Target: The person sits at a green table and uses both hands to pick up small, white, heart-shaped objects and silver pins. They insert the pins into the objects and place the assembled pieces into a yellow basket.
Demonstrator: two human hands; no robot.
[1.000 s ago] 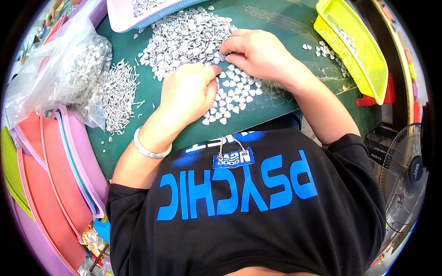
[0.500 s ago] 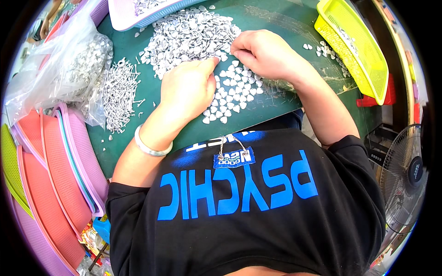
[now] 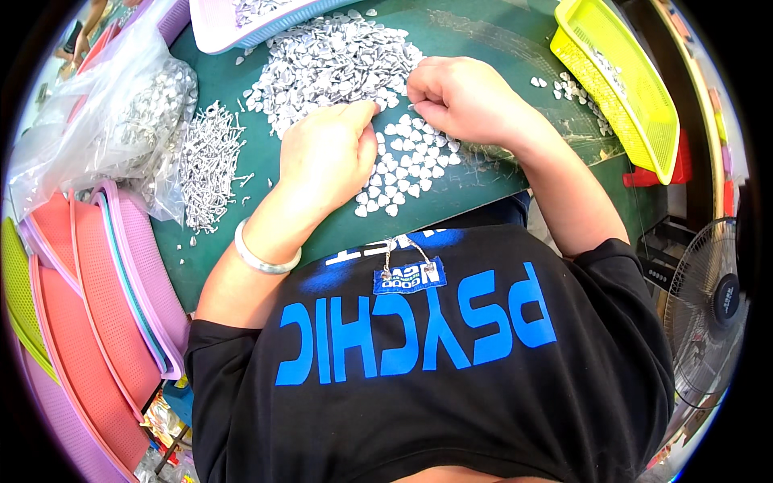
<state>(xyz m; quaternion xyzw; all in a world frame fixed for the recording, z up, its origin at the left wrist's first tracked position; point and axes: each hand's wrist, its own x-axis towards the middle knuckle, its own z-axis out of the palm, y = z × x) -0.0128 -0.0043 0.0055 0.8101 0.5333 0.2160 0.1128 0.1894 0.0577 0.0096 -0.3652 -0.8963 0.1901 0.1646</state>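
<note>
A heap of small silver heart-shaped pieces (image 3: 330, 60) lies on the green mat (image 3: 483, 189). Nearer to me, a patch of the same hearts (image 3: 411, 165) is spread out flat in rows. My left hand (image 3: 326, 157) rests palm down at the heap's near edge, thumb touching the pieces and fingertips tucked out of sight. A silver bangle (image 3: 262, 256) is on that wrist. My right hand (image 3: 459, 97) hovers over the far side of the flat patch, fingers curled and pinched together. Whether either hand holds a piece is hidden.
A pile of thin silver pins (image 3: 209, 161) and a clear plastic bag of metal parts (image 3: 105, 121) lie at the left. A lilac tray (image 3: 241, 20) sits behind the heap, a yellow basket (image 3: 620, 72) at the right, stacked coloured baskets (image 3: 88, 306) at the lower left, a fan (image 3: 708, 306) beside the table.
My left hand has crept a little forward to the heap's edge. My right hand has shifted slightly over the flat patch of hearts.
</note>
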